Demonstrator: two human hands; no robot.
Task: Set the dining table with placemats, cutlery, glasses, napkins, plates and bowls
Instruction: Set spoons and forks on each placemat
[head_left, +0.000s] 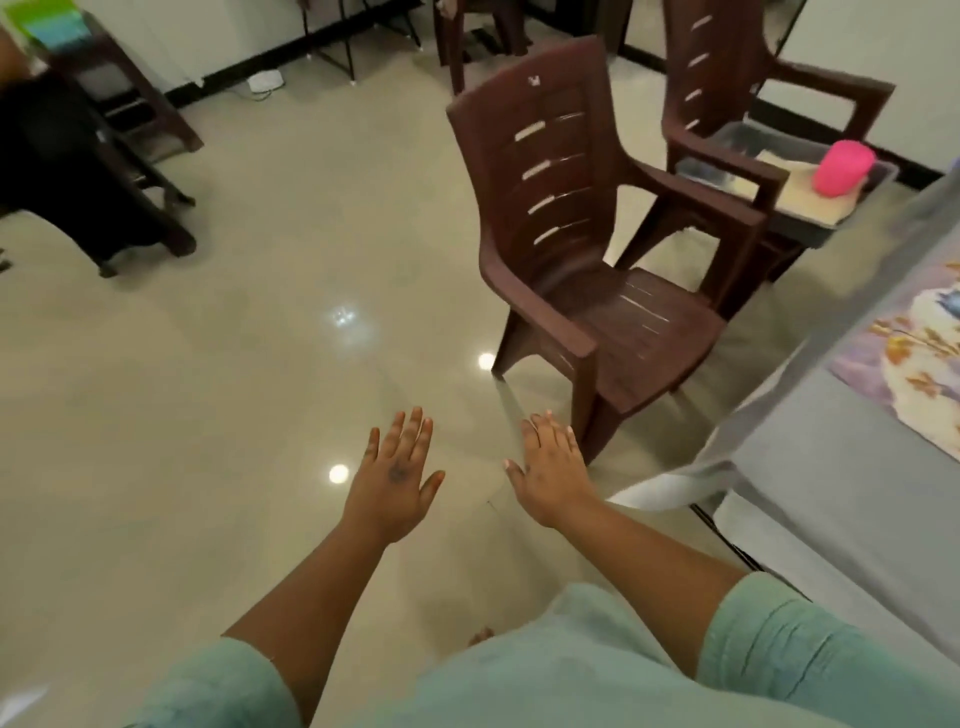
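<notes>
Both hands — left (396, 474), right (551, 474) — spread flat, empty, brown chair (587, 244) ahead

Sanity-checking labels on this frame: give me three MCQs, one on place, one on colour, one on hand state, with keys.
1. Where is the pink container?
A. on the floor
B. in the tray on the far chair
C. on the near chair's seat

2. What colour is the near chair?
A. white
B. blue
C. brown

3. What are both hands doing?
A. open, holding nothing
B. gripping a plate
C. gripping the chair

Key: B, it sits in the grey tray; C, brown plastic; A, the left hand and right hand are spread over the floor.
</notes>
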